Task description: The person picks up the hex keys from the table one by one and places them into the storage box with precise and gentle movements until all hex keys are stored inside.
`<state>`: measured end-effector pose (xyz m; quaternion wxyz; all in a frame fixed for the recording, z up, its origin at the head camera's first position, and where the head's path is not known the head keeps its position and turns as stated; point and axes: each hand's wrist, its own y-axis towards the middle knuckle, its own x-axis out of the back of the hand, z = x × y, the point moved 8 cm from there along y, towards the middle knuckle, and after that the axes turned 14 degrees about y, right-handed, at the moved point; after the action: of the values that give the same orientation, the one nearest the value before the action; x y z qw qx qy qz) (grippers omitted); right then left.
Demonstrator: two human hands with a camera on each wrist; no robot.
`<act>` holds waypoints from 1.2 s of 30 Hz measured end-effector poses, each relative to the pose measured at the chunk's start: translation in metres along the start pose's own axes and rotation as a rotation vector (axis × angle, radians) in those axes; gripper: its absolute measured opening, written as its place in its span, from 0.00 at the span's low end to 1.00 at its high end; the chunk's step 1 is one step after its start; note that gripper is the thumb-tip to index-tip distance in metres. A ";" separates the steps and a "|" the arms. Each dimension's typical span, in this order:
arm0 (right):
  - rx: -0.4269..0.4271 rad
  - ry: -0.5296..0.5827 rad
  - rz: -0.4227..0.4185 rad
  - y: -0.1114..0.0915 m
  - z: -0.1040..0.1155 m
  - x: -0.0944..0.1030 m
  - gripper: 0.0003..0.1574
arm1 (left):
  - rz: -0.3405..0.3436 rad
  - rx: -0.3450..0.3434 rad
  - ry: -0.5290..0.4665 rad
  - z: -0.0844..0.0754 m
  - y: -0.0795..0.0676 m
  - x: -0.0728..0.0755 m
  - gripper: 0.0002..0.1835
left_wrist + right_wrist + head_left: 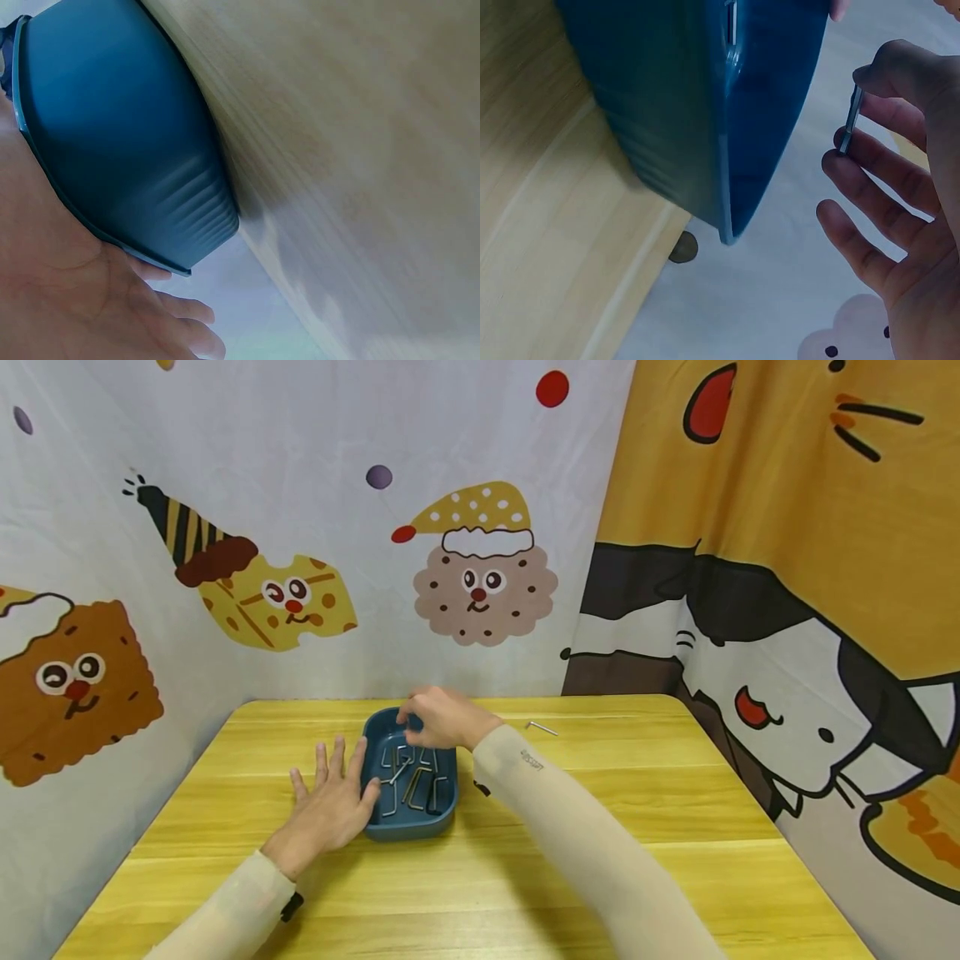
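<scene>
A blue tray [411, 833] holds several L-shaped hex keys [416, 789], mostly silver, with a dark one among them. My left hand [327, 806] rests against the tray's left rim with its fingers spread and straight; the left wrist view shows the palm touching that rim. Over the far end of the tray is my right hand [444, 718]. Seen from the right wrist, it pinches a small silver hex key [850, 120] between thumb and fingertips, above the tray's rim. In the head view that key is hidden behind the hand.
To the right of the tray, a single hex key [543, 728] lies on the wooden table [600, 827]. A white cloth [375, 668] with cartoon prints hangs behind the table's far edge, and a cartoon-patterned curtain [780, 660] closes off the right side.
</scene>
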<state>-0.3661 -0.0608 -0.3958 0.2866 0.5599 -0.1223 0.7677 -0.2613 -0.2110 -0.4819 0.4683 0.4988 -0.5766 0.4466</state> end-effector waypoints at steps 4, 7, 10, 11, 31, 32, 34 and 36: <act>-0.028 0.013 0.017 0.011 0.000 -0.004 0.20 | -0.005 0.001 0.000 0.001 0.001 -0.001 0.45; -0.038 0.018 0.029 0.018 0.002 -0.008 0.19 | -0.006 -0.002 0.001 0.001 0.001 -0.002 0.45; -0.050 0.024 0.044 0.025 0.004 -0.013 0.19 | 0.003 -0.001 0.002 0.000 0.001 -0.003 0.45; -0.057 0.026 0.051 0.026 0.005 -0.014 0.19 | 0.005 -0.003 0.000 0.000 0.001 -0.003 0.45; -0.060 0.064 0.070 0.037 0.015 -0.021 0.18 | 0.008 0.002 0.000 0.001 0.001 -0.004 0.44; -0.046 0.067 0.066 0.036 0.017 -0.019 0.18 | 0.008 0.002 0.001 0.001 0.001 -0.004 0.45; -0.026 0.067 0.052 0.032 0.019 -0.016 0.18 | 0.008 0.004 0.003 0.001 0.001 -0.003 0.45; -0.012 0.068 0.036 0.026 0.020 -0.012 0.18 | 0.005 0.004 0.004 0.001 0.001 -0.002 0.45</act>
<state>-0.3626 -0.0958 -0.3967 0.2800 0.5295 -0.1275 0.7905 -0.2624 -0.2111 -0.4844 0.4676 0.4972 -0.5760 0.4499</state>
